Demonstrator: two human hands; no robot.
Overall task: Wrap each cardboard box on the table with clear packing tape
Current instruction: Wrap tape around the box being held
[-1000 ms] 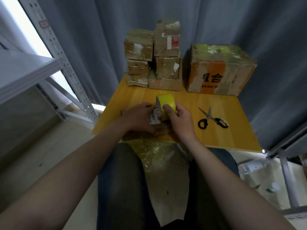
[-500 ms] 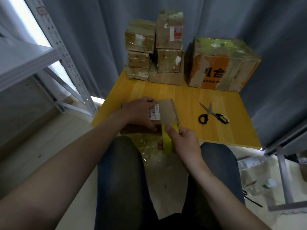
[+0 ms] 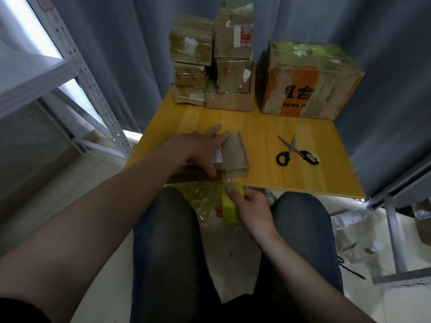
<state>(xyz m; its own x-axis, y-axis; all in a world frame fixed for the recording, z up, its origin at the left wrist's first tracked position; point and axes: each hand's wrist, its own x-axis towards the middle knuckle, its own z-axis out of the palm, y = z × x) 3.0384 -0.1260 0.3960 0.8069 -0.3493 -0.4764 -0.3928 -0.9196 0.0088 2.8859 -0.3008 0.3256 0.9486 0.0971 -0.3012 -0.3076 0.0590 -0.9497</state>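
Observation:
A flat cardboard box (image 3: 234, 151) with a white label lies at the near edge of the yellow table (image 3: 268, 127). My left hand (image 3: 200, 148) presses flat on its top, fingers spread, thumb down its front side. My right hand (image 3: 250, 206) grips a yellow-cored tape roll (image 3: 229, 207) below the table edge, over my lap. A strip of clear tape (image 3: 229, 177) runs from the roll up to the box's front edge.
Several taped boxes (image 3: 212, 64) are stacked at the table's back, with a large orange-printed box (image 3: 307, 80) at back right. Scissors (image 3: 295, 152) lie right of the flat box. A metal rack (image 3: 79, 73) stands left; crumpled plastic (image 3: 354, 236) lies on the floor right.
My right hand has pulled the tape roll from on top of the box down past the table edge, drawing tape out. My left hand has flattened on the box top.

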